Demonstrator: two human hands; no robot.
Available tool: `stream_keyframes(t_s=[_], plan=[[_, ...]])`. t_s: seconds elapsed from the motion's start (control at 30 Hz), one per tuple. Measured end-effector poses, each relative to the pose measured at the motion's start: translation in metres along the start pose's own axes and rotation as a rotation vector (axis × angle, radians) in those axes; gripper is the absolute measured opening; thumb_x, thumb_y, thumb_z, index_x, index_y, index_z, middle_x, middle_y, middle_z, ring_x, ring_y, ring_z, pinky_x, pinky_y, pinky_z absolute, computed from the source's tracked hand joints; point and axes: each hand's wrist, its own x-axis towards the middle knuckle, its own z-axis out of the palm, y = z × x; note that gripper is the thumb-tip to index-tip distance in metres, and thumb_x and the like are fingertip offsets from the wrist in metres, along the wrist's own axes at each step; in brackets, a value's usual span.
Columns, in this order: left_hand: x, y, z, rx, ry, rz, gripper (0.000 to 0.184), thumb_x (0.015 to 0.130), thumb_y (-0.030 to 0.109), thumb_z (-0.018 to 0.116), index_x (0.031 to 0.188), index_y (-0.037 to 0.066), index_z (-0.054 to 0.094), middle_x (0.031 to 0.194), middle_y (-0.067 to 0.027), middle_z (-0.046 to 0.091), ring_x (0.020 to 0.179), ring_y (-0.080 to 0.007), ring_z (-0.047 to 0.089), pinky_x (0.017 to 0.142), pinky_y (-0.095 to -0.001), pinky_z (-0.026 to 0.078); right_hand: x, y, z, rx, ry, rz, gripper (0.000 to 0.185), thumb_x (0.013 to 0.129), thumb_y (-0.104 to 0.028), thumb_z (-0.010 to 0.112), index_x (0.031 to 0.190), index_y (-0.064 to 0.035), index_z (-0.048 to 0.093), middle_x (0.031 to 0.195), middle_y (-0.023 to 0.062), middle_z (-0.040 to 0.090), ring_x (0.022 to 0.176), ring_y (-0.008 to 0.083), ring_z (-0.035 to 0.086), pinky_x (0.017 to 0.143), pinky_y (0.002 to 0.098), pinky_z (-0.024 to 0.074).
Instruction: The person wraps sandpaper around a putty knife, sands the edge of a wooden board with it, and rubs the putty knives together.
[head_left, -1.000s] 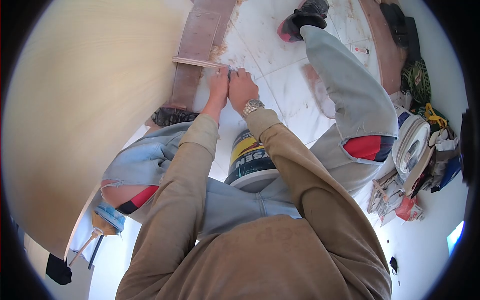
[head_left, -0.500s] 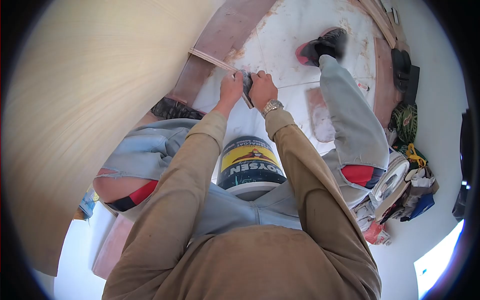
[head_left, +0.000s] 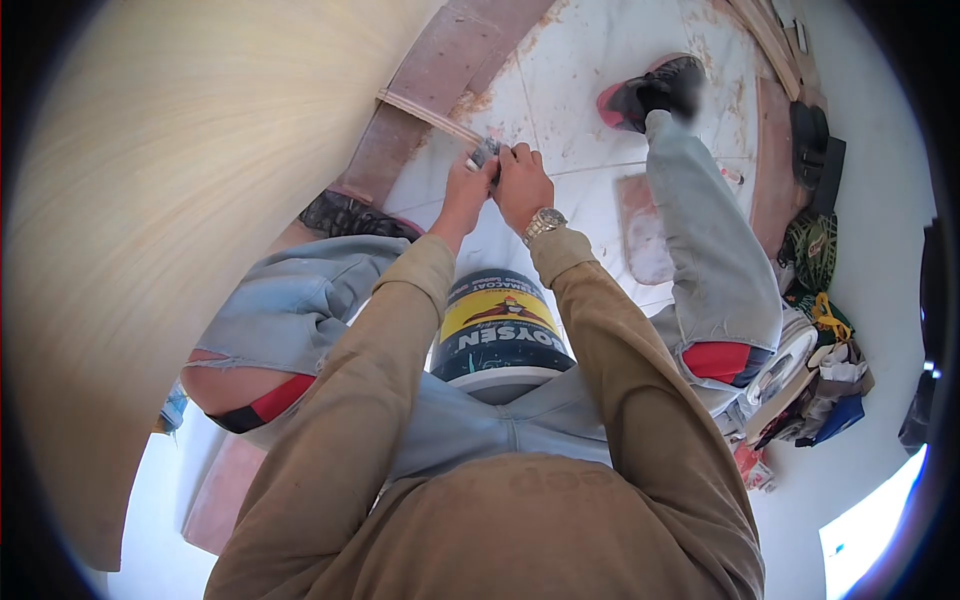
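Observation:
Both hands meet at the near corner of a large pale plywood panel (head_left: 200, 180), by its narrow layered edge (head_left: 430, 114). My left hand (head_left: 468, 192) is closed on a small, dusty grey sanding block (head_left: 486, 150). My right hand (head_left: 523, 183), with a metal watch at the wrist, grips the same block from the right, fingers curled over it. Most of the block is hidden by the fingers. It appears to touch the end of the panel's edge, though the exact contact is hard to see.
A paint bucket (head_left: 500, 325) stands between my legs. Reddish-brown boards (head_left: 440, 60) lie under the panel. A stained board piece (head_left: 645, 230) lies on the dusty white tile floor. Bags and tools (head_left: 820, 380) line the right wall, with wood strips (head_left: 768, 40) farther up.
The sanding block has swung from standing out toward me to lying mostly under the fingers at the panel's edge. My left hand has shifted slightly down; the view has moved a little.

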Motion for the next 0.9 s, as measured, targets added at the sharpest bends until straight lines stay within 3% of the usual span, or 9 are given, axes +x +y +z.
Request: stream_keyframes(t_s=[0.1,0.2,0.3,0.4,0.6,0.67,0.8,0.9], plan=[[0.009,-0.003,-0.011,0.098,0.090,0.077,0.033,0.091,0.014,0.070,0.118,-0.004,0.065,0.103,-0.0112,0.071,0.089,-0.0175,0.068,0.073,-0.0328,0.053,-0.002,-0.006,-0.006,-0.029,-0.032,-0.020,0.046,0.081,-0.011,0.068,0.126,-0.0060,0.064,0.116,0.0100,0.059,0.108,0.0310,0.058,0.083,0.0428,0.0576],[0.016,0.009,-0.020,0.147,0.017,-0.030,0.026,0.093,0.014,0.070,0.115,0.002,0.067,0.101,-0.0060,0.070,0.085,-0.0154,0.068,0.068,-0.0320,0.055,-0.006,-0.005,-0.007,-0.066,-0.018,-0.076,0.045,0.081,-0.007,0.065,0.125,-0.0062,0.065,0.114,0.0098,0.060,0.107,0.0307,0.058,0.084,0.0423,0.0570],[0.013,0.003,-0.013,0.160,0.051,0.008,0.026,0.087,0.015,0.072,0.105,-0.003,0.071,0.094,-0.0090,0.072,0.079,-0.0182,0.068,0.068,-0.0347,0.053,0.001,-0.002,-0.002,-0.077,0.003,-0.085,0.043,0.080,-0.005,0.063,0.123,-0.0063,0.066,0.111,0.0096,0.062,0.106,0.0314,0.059,0.085,0.0416,0.0559],[0.014,0.010,-0.017,0.194,0.014,-0.040,0.028,0.086,0.018,0.073,0.103,-0.004,0.072,0.093,-0.0097,0.073,0.079,-0.0189,0.069,0.068,-0.0356,0.053,0.007,0.001,-0.004,-0.080,0.013,-0.117,0.041,0.080,-0.004,0.063,0.121,-0.0059,0.067,0.110,0.0096,0.064,0.104,0.0319,0.059,0.086,0.0412,0.0553],[0.027,0.010,-0.020,0.556,0.106,-0.009,0.031,0.086,0.023,0.072,0.100,-0.005,0.073,0.090,-0.0158,0.073,0.081,-0.0218,0.070,0.068,-0.0383,0.053,0.011,-0.008,-0.002,-0.114,-0.010,-0.164,0.040,0.080,-0.005,0.063,0.119,-0.0052,0.067,0.109,0.0101,0.064,0.102,0.0320,0.059,0.084,0.0416,0.0556],[0.022,0.012,-0.018,0.523,0.087,0.016,0.032,0.086,0.024,0.073,0.100,-0.005,0.073,0.090,-0.0173,0.074,0.082,-0.0234,0.071,0.069,-0.0394,0.053,0.005,-0.008,0.001,-0.120,-0.006,-0.160,0.039,0.081,-0.005,0.062,0.119,-0.0053,0.067,0.108,0.0100,0.063,0.102,0.0320,0.060,0.084,0.0417,0.0556],[0.019,0.016,-0.010,0.509,0.099,0.038,0.033,0.085,0.025,0.073,0.099,-0.006,0.073,0.091,-0.0196,0.074,0.083,-0.0262,0.072,0.070,-0.0407,0.054,0.019,-0.002,0.008,-0.138,0.062,-0.139,0.022,0.088,-0.015,0.059,0.106,-0.0077,0.068,0.106,0.0068,0.062,0.102,0.0280,0.061,0.078,0.0407,0.0562],[0.023,0.015,-0.015,0.577,0.046,0.036,0.028,0.091,0.022,0.071,0.100,-0.004,0.072,0.091,-0.0094,0.072,0.079,-0.0153,0.065,0.065,-0.0345,0.051,0.006,0.000,0.003,-0.152,-0.004,-0.166,0.023,0.087,-0.013,0.059,0.107,-0.0067,0.068,0.106,0.0077,0.062,0.103,0.0284,0.060,0.079,0.0420,0.0567]])
